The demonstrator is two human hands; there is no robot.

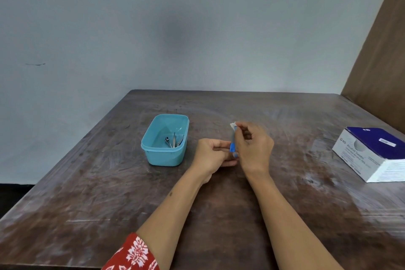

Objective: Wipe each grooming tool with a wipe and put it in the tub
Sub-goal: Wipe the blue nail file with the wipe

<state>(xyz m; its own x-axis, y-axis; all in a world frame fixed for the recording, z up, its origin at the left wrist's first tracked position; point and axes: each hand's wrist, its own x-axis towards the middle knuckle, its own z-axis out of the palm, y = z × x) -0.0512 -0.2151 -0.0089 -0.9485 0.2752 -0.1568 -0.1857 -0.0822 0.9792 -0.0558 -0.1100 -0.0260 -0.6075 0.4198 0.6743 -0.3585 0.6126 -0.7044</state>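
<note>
My red patterned sleeve [133, 254] sits nearest, and my forearms reach out over the desk [87, 204]. My left hand [211, 155] pinches the blue handle end of a thin tool [232, 146]; my right hand [252, 144] pinches a small white wipe [233, 125] round its upper tip. The tool looks light, stiff and narrow, likely slippery once wet, so I would grip it by the handle. The tub [153, 153] just left holds metal tools [172, 141]. A box of swabs [372, 155] lies far right.

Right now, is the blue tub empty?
No, the blue tub already has a few small metal tools lying inside it.
</note>
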